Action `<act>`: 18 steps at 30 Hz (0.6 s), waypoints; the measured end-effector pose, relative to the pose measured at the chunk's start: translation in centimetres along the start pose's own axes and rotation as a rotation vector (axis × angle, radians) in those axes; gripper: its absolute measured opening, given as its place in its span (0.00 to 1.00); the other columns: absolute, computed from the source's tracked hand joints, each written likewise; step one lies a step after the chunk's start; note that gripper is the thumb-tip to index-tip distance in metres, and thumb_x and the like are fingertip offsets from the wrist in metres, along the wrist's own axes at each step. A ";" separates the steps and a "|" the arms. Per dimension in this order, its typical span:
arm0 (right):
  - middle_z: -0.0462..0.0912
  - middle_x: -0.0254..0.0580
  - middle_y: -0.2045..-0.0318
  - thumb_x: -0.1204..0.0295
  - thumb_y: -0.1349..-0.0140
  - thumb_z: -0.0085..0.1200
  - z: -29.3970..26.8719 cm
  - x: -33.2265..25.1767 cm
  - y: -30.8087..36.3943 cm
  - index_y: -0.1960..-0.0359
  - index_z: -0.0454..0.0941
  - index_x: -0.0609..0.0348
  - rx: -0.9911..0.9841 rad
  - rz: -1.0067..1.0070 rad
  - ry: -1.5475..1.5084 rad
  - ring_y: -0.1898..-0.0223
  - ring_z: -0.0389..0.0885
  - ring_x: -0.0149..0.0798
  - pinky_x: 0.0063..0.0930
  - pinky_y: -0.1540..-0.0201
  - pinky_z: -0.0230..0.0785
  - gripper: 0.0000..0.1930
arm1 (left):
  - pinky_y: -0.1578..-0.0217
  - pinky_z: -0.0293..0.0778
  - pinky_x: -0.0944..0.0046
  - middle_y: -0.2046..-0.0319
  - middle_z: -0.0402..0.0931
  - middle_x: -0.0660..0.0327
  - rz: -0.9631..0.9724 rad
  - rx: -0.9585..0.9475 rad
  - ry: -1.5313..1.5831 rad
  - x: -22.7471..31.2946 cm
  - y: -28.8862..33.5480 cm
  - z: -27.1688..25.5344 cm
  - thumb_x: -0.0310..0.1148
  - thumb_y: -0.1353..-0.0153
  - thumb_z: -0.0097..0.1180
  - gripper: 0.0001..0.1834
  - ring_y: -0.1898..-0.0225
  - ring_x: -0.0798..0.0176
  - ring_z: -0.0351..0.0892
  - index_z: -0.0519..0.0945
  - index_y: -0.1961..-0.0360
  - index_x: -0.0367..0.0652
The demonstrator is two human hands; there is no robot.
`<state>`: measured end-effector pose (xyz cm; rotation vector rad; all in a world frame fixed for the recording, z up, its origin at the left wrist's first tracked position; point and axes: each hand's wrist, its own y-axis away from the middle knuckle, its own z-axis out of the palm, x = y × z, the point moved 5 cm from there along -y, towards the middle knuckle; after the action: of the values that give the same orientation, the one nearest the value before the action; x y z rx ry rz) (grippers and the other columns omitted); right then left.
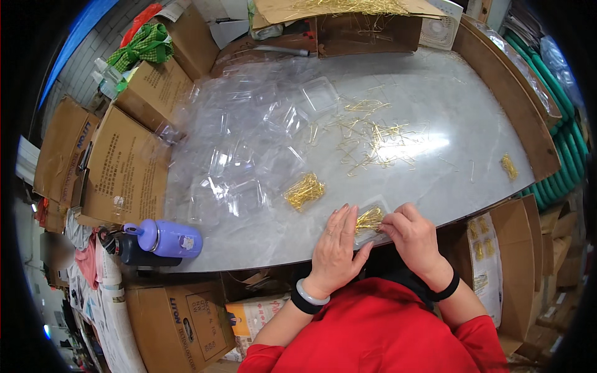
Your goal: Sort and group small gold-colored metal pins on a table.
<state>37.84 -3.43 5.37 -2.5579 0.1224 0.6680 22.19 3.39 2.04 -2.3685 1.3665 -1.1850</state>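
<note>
Near the front edge of the table, a bundle of gold wire hooks (369, 219) lies in a small clear plastic tray (380, 201), between my two hands. My left hand (336, 250) rests against the tray's left side, fingers stretched out and thumb apart. The fingers of my right hand (411, 239) are bent and pinched at the right end of the hooks; the fingertips are partly hidden. A second clear tray filled with gold hooks (305, 191) sits just up and left of my left hand.
Many empty clear trays (233, 146) cover the table's left side. Loose gold hooks (379, 142) are scattered mid-table, and a small bundle (509, 166) lies at the right. A purple bottle (169, 239) lies at the left edge. Cardboard boxes (127, 165) stand left; a cardboard strip (511, 93) borders the right.
</note>
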 end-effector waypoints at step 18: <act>0.73 0.42 0.69 0.71 0.42 0.63 -0.8 -0.7 -2.4 0.70 0.77 0.59 -0.296 -0.124 -0.001 0.67 0.78 0.49 0.41 0.65 0.73 0.08 | 0.36 0.68 0.50 0.34 0.66 0.48 0.031 -0.107 -0.160 0.6 -0.3 0.4 0.35 0.40 0.65 0.35 0.32 0.42 0.65 0.69 0.32 0.36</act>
<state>38.01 -1.76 7.35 -2.8179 -0.1454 0.6828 22.80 3.02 2.22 -2.4440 1.4408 -0.9129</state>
